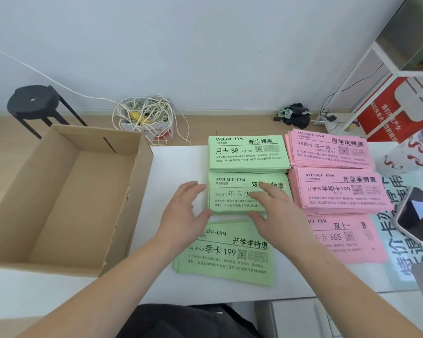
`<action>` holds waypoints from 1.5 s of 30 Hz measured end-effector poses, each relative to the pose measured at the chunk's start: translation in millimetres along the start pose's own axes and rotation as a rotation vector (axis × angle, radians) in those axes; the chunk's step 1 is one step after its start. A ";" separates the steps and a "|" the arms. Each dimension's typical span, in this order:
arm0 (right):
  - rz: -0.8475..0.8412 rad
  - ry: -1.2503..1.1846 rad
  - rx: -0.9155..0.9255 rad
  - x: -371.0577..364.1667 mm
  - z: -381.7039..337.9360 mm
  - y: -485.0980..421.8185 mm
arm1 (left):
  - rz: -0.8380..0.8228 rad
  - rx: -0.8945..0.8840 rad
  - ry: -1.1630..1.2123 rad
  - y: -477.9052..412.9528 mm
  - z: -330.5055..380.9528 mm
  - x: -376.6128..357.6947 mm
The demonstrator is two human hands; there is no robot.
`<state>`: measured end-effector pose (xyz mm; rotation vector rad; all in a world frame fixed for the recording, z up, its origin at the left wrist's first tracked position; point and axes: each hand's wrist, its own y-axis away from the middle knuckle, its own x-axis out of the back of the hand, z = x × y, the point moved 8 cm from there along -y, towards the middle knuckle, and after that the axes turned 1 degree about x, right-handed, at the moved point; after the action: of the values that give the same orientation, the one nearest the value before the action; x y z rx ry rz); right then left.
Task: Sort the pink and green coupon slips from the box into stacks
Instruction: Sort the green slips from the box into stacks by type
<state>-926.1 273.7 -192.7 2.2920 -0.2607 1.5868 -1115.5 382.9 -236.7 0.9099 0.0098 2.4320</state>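
Slips are laid out in six stacks on the white table — three green in one line, three pink just beside them at 3 o'clock. Seen from the middle green stack, the far green stack is at 12 o'clock, right up against it. The near green stack is at 6 o'clock and is a little tilted.

The middle green stack is touched by both hands. The left hand is set against its 9 o'clock edge, with the fingers straight and close together and the thumb laid at the near edge. The right hand is laid on top, with the fingers straight and a little spread and the thumb stuck out along the near edge. Nothing is pinched.

The box is found at 9 o'clock, open at the top — its bare brown floor is shown. A phone is seen at 3 o'clock, past the pink stacks, and a cup at 2 o'clock.
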 end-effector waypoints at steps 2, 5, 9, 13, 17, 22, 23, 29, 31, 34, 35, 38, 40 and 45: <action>-0.036 -0.076 0.023 -10.9 -21.6 16.3 | 0.059 0.103 0.048 18.6 -16.2 19.6; -0.187 -0.078 -0.012 -44.6 -44.1 45.2 | 0.026 0.326 0.114 59.1 -47.6 29.2; -0.189 -0.089 -0.036 -72.4 -55.1 66.0 | -0.001 0.438 0.254 100.7 -64.0 20.6; -0.141 -0.120 -0.024 -80.5 -53.5 74.7 | 0.058 0.500 0.434 112.9 -69.8 16.7; -0.157 -0.226 -0.075 -82.7 -40.4 81.8 | 0.031 0.495 0.538 115.5 -65.0 14.6; -0.193 -0.581 -0.235 -74.6 -25.5 83.8 | 0.017 0.303 0.357 118.6 -46.4 10.2; -0.195 -0.642 -0.264 -74.1 -25.2 83.2 | 0.012 0.225 0.269 120.5 -39.4 8.4; -0.118 -0.674 -0.337 -74.2 -22.2 80.3 | -0.229 -0.078 0.052 157.3 -9.4 -33.3; -0.102 -0.644 -0.328 -74.5 -20.5 80.6 | -0.222 -0.033 0.098 159.5 -18.2 -35.0; -0.104 -0.614 -0.316 -74.1 -21.4 79.9 | -0.003 0.217 0.295 148.9 -47.2 -11.6; -0.106 -0.608 -0.314 -74.2 -21.5 79.5 | 0.063 0.300 0.355 144.8 -55.1 -3.8; -0.108 -0.613 -0.303 -73.0 -22.8 78.7 | 0.099 0.529 0.583 136.8 -66.5 3.5; -0.111 -0.609 -0.303 -72.4 -23.9 77.7 | 0.066 0.605 0.767 133.4 -66.0 -2.1; -0.103 -0.626 -0.313 -74.6 -23.3 76.8 | -0.043 0.546 0.732 128.3 -50.6 -14.1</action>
<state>-999.1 208.3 -241.6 2.4263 -0.4899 0.6793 -1199.5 275.2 -260.1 0.1564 0.9742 2.6203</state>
